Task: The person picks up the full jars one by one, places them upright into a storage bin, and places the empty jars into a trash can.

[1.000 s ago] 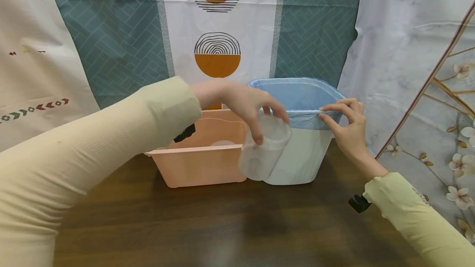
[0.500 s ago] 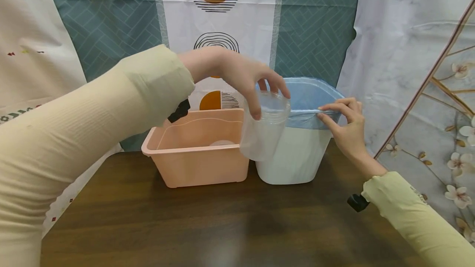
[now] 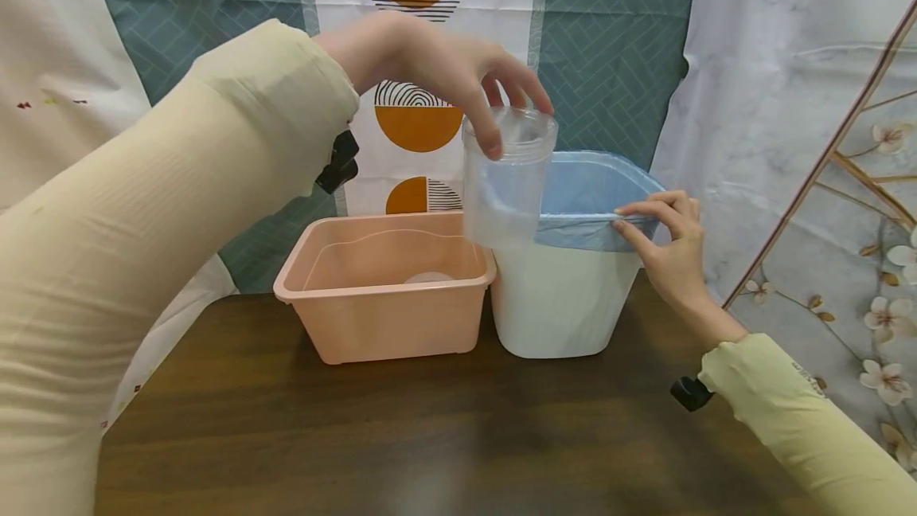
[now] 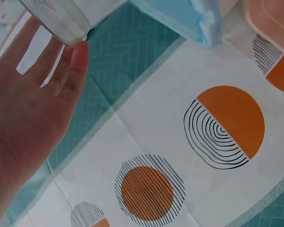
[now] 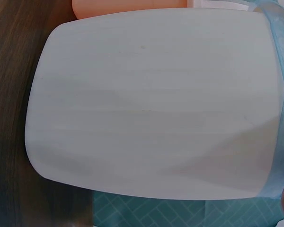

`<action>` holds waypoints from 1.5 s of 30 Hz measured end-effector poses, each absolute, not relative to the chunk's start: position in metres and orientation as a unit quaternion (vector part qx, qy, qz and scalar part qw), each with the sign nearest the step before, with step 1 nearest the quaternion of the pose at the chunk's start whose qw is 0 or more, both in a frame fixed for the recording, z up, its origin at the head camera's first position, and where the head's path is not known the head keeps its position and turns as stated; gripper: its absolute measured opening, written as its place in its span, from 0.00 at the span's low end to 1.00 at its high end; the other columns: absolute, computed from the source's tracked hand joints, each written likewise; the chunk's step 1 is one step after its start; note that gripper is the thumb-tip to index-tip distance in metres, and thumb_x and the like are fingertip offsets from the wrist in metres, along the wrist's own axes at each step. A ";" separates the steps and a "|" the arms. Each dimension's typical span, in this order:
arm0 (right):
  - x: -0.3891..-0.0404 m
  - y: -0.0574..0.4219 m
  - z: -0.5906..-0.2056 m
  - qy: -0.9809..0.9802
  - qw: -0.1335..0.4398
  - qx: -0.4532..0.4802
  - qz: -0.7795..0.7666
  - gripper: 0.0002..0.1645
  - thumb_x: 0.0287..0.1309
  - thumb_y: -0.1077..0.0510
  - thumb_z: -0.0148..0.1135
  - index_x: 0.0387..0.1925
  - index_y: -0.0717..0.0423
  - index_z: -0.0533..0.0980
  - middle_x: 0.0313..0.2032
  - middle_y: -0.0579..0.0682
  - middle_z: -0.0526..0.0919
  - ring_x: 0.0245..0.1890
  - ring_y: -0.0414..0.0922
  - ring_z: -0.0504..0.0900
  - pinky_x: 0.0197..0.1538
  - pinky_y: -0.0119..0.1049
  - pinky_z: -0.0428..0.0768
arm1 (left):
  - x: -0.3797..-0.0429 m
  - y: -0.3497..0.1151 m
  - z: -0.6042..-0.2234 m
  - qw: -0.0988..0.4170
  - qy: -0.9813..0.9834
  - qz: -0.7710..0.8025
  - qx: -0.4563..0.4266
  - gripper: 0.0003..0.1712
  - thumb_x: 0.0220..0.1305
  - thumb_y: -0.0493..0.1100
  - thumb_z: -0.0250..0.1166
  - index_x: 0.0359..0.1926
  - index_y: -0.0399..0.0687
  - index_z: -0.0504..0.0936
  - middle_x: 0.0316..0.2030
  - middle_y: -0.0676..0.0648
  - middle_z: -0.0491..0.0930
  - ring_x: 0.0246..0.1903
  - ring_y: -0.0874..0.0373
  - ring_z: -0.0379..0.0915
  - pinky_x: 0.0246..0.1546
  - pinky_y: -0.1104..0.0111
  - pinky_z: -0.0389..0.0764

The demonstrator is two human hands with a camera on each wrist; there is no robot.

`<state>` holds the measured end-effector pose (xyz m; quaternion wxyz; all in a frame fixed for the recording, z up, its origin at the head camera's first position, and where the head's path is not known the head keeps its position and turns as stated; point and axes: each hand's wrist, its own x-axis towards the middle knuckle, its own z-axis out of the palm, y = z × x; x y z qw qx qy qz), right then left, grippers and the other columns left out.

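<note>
My left hand grips a clear plastic jar by its rim from above, thumb on the near side and fingers on the far side. The jar hangs upright, overlapping the left part of the white trash bin in the head view. A blue bag lines the bin and folds over its rim. At the bin's right front corner my right hand pinches the bag's edge between thumb and fingers. In the left wrist view the jar shows only in part, at the fingertips.
A peach plastic tub stands left of the bin, with a pale rounded thing inside. Both containers are on a dark wooden table. Patterned curtains hang behind and at the sides.
My left hand has lifted the jar from in front of the bin's lower part up to rim height, bringing it more upright. The right hand stays on the bag's edge.
</note>
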<state>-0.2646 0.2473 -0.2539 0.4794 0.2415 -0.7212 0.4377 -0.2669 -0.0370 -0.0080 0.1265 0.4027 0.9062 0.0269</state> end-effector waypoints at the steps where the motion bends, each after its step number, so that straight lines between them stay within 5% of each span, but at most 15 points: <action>1: -0.265 0.248 -0.254 -0.721 0.480 0.242 0.437 0.10 0.48 0.78 0.67 0.35 0.73 0.82 0.39 0.28 0.70 0.44 0.30 0.61 0.51 0.30 0.54 | -0.268 -0.038 -0.006 0.117 0.908 0.031 0.401 0.44 0.55 0.54 0.72 0.72 0.71 0.63 0.74 0.54 0.56 0.67 0.55 0.55 0.65 0.57 0.72; 18: -0.264 0.247 -0.254 -0.720 0.480 0.246 0.436 0.10 0.47 0.78 0.67 0.35 0.73 0.82 0.38 0.28 0.69 0.44 0.30 0.61 0.50 0.30 0.53 | -0.289 -0.027 -0.007 0.019 0.907 0.063 0.416 0.47 0.55 0.50 0.73 0.73 0.69 0.61 0.72 0.54 0.59 0.68 0.56 0.55 0.63 0.63 0.74; 45: -0.262 0.245 -0.251 -0.719 0.485 0.240 0.437 0.10 0.46 0.78 0.68 0.34 0.73 0.82 0.38 0.29 0.70 0.43 0.30 0.61 0.51 0.29 0.54 | -0.325 -0.014 -0.062 0.069 0.902 0.089 0.416 0.45 0.55 0.46 0.73 0.73 0.66 0.63 0.72 0.51 0.60 0.69 0.54 0.55 0.63 0.63 0.72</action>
